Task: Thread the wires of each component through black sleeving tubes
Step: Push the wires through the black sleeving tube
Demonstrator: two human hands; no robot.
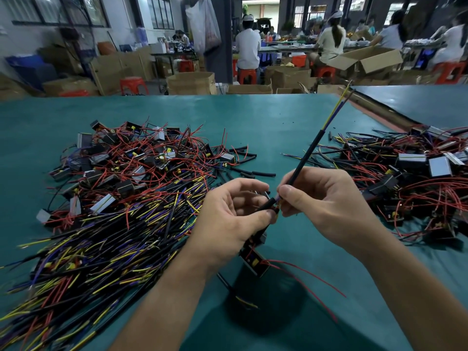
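The right hand (326, 206) is pinching the lower end of a long black sleeving tube (307, 154) between thumb and forefinger, its fingers (287, 192) curled tight around it. The tube is slanting up and away to the right, and yellow, blue and dark wires (339, 105) are sticking out of its far end. The left hand (228, 219) is gripping a second, shorter black sleeve (266, 205) between thumb and fingertips, right beside the right hand's pinch, so the two hands are almost touching there. Whether the wire ends between them are inside either sleeve is too small to tell. Below the left palm, a small black component (252, 258) with yellow parts is hanging just above the green worktop (253, 122), its red wires (304, 272) trailing to the right. A heap of components with sleeved wires (121, 173) is lying to the left, another tangled heap (410, 178) to the right, and loose black sleeving pieces (249, 158) are lying between them.
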